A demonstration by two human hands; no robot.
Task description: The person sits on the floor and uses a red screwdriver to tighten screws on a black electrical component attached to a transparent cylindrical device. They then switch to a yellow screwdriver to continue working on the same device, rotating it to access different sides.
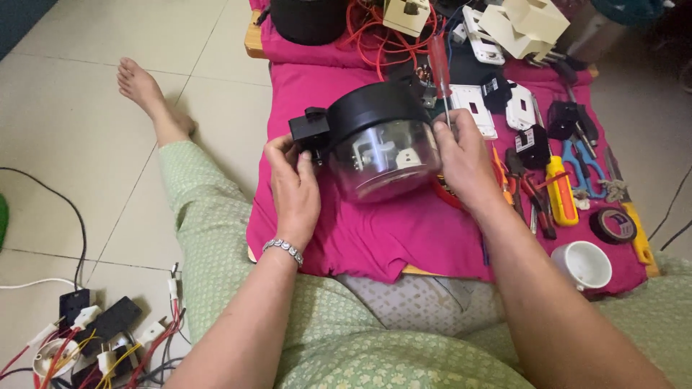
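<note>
While both hands clamp it over the pink cloth (375, 238), the electric meter (378, 144), black base and clear dome, sits between left hand (294, 189) and right hand (465, 162), whose grip also pins a red-handled screwdriver (440, 68).

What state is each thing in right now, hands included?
Round meter housing: held up off the pink cloth, clear dome toward the camera.
Left hand: gripping the housing's black side block.
Right hand: holding housing and red-handled screwdriver.
White cup: upright.
Tape roll: lying flat.
</note>
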